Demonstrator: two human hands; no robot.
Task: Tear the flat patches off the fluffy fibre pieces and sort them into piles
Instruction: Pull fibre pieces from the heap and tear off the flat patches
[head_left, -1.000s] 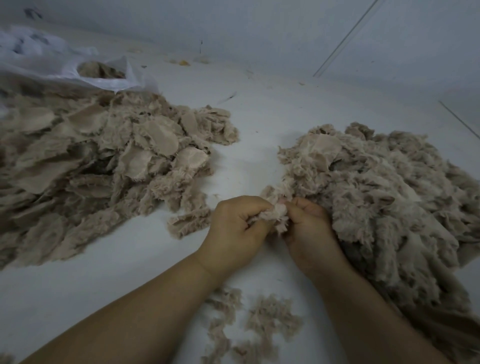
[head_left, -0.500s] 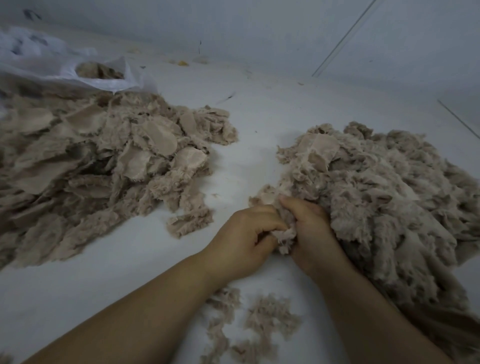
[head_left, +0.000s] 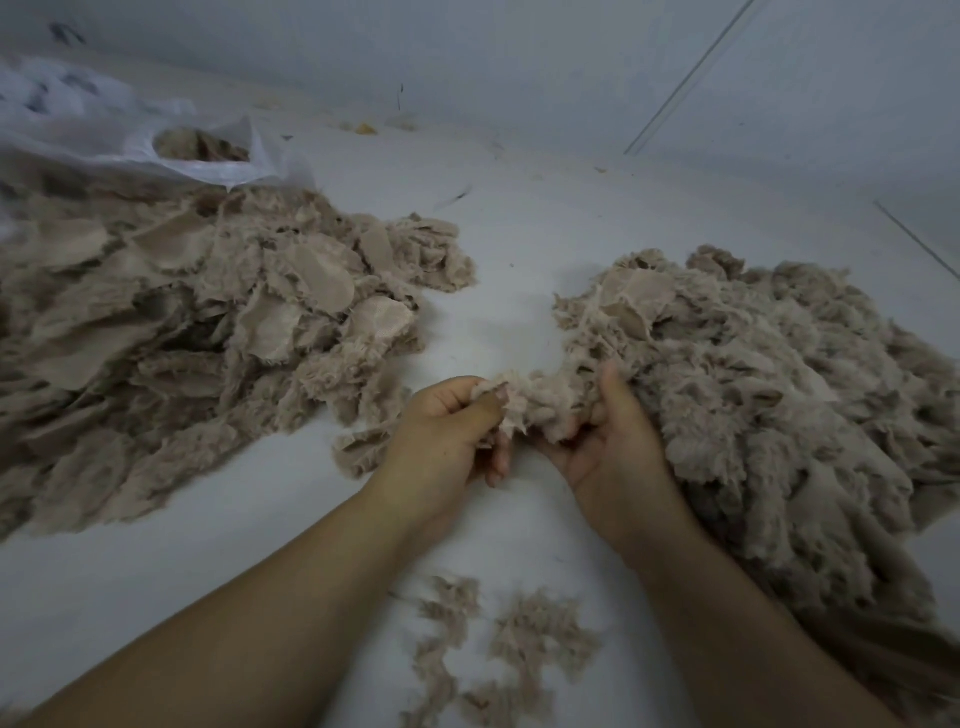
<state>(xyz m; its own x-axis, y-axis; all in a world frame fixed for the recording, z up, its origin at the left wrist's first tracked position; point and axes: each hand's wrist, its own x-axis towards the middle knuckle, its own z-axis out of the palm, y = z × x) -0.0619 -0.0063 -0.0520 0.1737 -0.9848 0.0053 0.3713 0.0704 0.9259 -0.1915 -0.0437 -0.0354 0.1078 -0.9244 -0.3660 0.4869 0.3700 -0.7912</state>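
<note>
Two hands meet over one fluffy piece (head_left: 540, 402) at the centre of the white surface (head_left: 519, 249). Left hand (head_left: 447, 436) is curled shut on the piece's left end, thumb pressed over the fibres against the forefinger, knuckles toward the camera. Right hand (head_left: 608, 447) grips the right end, palm turned partly up, thumb raised along the far side and fingers folded beneath the fluff. The piece spans the short gap between the two grips and is lifted just clear of the surface. Its right end runs into the near-left edge of the right pile (head_left: 769, 395), and I cannot tell whether it is separate from that pile.

Right pile consists mainly of fluffy material, with a flat patch (head_left: 639, 301) showing near its far-left corner. It lies touching the right hand and forearm along their outer side.

Left pile (head_left: 182, 332) lies well apart from the left hand, across a bare strip of surface. It shows many flat patches lying face up among fringe. One loose bit (head_left: 363, 449) sits just beside the left wrist.

Several small scraps (head_left: 498, 644) lie between the forearms, near the camera.

A white bag (head_left: 156, 130) with fibre visible in its mouth sits behind the left pile.
</note>
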